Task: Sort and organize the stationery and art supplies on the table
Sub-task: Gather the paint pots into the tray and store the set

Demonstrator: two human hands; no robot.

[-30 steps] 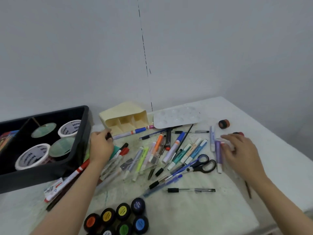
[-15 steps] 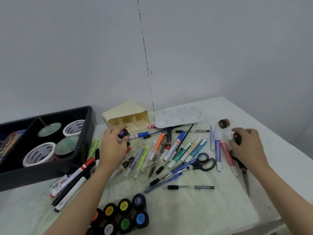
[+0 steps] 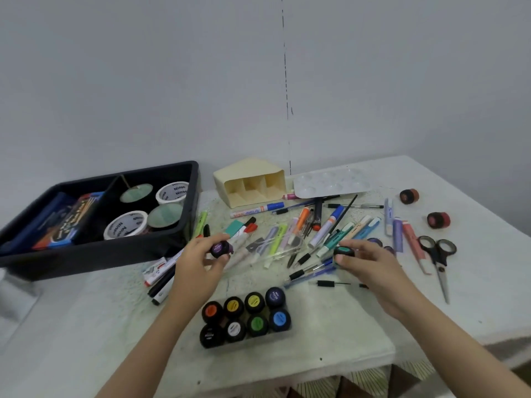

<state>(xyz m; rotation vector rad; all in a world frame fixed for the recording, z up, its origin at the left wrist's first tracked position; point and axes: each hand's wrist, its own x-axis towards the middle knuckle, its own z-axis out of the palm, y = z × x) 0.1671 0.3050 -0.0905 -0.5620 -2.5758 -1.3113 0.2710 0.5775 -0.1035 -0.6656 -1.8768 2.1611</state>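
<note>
My left hand [image 3: 198,261] holds a small paint pot with a purple lid [image 3: 219,248] between thumb and fingers. My right hand [image 3: 363,261] pinches another small paint pot with a teal lid [image 3: 344,251]. Both hover just above the pile of markers and pens [image 3: 298,231] in the table's middle. Near the front edge stands a cluster of several paint pots [image 3: 247,315] with coloured lids. Two red-capped pots [image 3: 438,220] lie at the right, beside black scissors [image 3: 438,254].
A black tray [image 3: 184,234] at the left holds tape rolls [image 3: 125,225] and a flat box. A cream pen holder [image 3: 253,182] lies on its side at the back, next to a white palette [image 3: 330,182]. The table's edge runs along the front and right.
Both hands have drawn back toward me and inward, each carrying a pot. The right hand left the table's right side; the scissors there are now uncovered.
</note>
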